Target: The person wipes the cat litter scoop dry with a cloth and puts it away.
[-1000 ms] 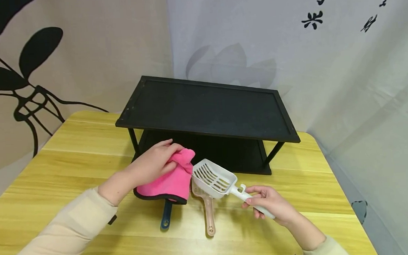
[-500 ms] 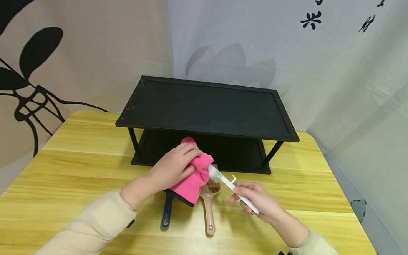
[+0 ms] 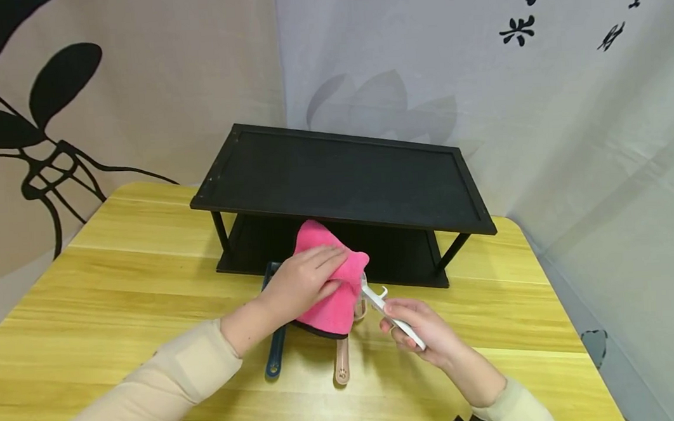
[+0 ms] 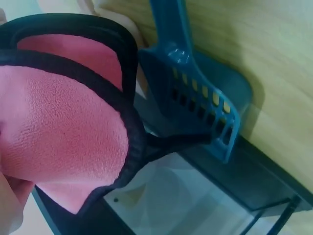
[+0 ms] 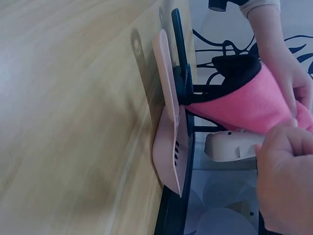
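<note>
My left hand [image 3: 303, 282] holds a pink cloth [image 3: 328, 316] with black edging against the head of a white slotted litter scoop [image 3: 374, 297]. The cloth hides most of that scoop's head. My right hand [image 3: 420, 327] grips the scoop's handle, which has a small hook; the scoop is held tilted above the table. Beneath the cloth lie two more litter scoops. The dark blue one [image 4: 215, 98] shows its slotted head in the left wrist view. The pale pink one [image 5: 164, 147] lies beside it, its head partly covered by the cloth in the head view.
A black two-tier rack [image 3: 335, 179] stands at the back of the wooden table [image 3: 118, 298], right behind the scoops. Its lower shelf [image 3: 408, 267] is close to the cloth. A printed fabric curtain [image 3: 362, 44] hangs behind the table.
My left hand has moved right with the cloth, from beside the white scoop onto its head. The white scoop has turned from face-up to edge-on and shifted slightly left.
</note>
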A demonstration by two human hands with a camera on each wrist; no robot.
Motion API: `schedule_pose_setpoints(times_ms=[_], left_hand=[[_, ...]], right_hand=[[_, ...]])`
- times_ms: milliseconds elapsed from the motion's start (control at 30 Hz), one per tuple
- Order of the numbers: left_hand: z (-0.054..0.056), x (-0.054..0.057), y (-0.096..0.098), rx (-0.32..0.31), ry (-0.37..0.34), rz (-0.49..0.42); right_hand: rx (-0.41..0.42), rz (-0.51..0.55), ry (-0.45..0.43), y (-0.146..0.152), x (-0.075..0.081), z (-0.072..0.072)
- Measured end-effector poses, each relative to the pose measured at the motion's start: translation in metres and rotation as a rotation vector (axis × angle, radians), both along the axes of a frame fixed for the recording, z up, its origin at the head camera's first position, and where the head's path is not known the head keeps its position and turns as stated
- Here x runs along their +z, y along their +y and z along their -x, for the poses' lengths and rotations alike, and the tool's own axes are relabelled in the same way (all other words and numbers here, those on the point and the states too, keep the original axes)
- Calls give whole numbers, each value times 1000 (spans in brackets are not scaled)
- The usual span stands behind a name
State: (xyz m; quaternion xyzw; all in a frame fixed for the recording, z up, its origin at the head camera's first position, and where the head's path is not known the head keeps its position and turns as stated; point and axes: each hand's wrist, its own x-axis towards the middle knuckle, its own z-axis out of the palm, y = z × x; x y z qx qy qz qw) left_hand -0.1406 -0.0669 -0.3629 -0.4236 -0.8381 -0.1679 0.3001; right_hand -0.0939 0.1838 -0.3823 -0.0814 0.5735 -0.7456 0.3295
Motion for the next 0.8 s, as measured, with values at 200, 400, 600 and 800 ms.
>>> schedule_pose_setpoints(times_ms=[200, 400, 600, 800], left_hand=[[7, 6, -12, 113, -148, -73], [14, 5, -24, 187, -293, -74], [22, 10, -35, 257, -521, -166], [28, 14, -50, 264, -645, -217]], right_hand=[[32, -33, 40, 5, 1, -2], [66, -52, 101, 11, 0, -6], [56, -128, 172, 24, 1, -10], [45, -236, 231, 43, 3, -9]])
